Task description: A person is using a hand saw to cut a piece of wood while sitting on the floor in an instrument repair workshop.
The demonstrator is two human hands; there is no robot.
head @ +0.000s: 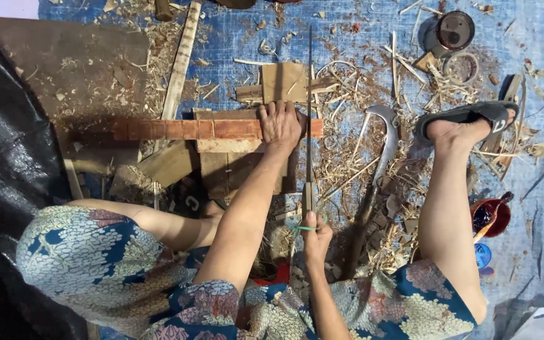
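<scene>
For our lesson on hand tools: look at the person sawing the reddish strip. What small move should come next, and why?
Probably a short, steady saw stroke. The left hand presses the reddish wooden strip onto the board beneath, and the right hand grips the handle of the thin saw, whose blade crosses the strip beside the fingers.
</scene>
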